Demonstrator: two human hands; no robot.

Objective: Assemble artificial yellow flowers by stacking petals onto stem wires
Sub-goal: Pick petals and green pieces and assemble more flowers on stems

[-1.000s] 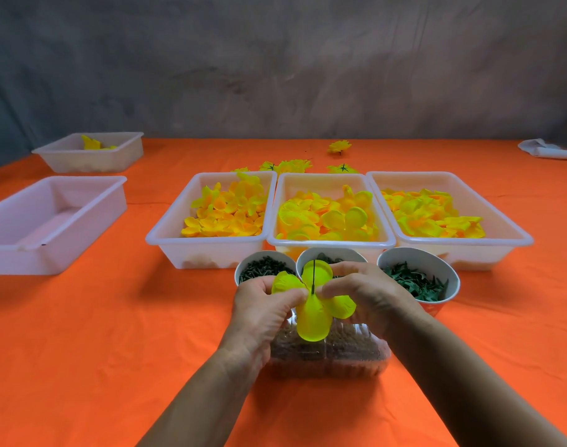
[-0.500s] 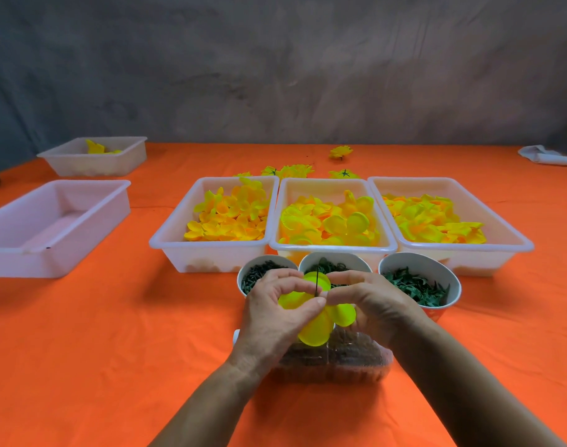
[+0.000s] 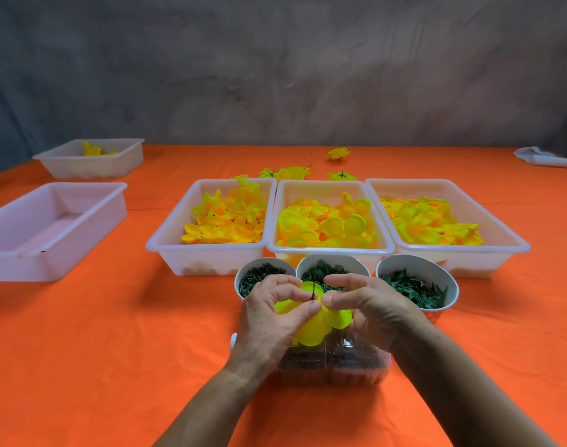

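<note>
Our fingers (image 3: 311,306) pinch a yellow petal (image 3: 311,329) at its centre, where a thin dark stem wire (image 3: 313,290) stands upright through it. The left hand (image 3: 270,314) curls round the petal's left side, thumb and forefinger closed on it beside the wire; the right hand (image 3: 369,306) grips from the other side, thumb pressed to the petal and forefinger arched above. We hold the petal in the air over a clear tub (image 3: 356,366) of dark pieces, which lies on the orange surface (image 3: 114,350) just below our wrists.

Just beyond our hands stand three white cups in a row: the left cup (image 3: 243,279) and the middle cup (image 3: 333,262) hold dark green bits, the right cup (image 3: 450,285) green leaf shapes. Behind the cups, three white trays sit side by side, touching: the left tray (image 3: 166,243), the middle tray (image 3: 330,251) and the right tray (image 3: 514,240), each heaped with yellow and orange petals.

Behind the trays, a few finished flowers (image 3: 287,172) lie loose on the surface, one flower (image 3: 338,153) farther back on its own. Well apart at the far left sits a large tray (image 3: 4,262), and behind it a small tray (image 3: 120,162) with something yellow inside. A white bundle (image 3: 542,159) lies at the far right edge, before a grey backdrop (image 3: 275,75).
</note>
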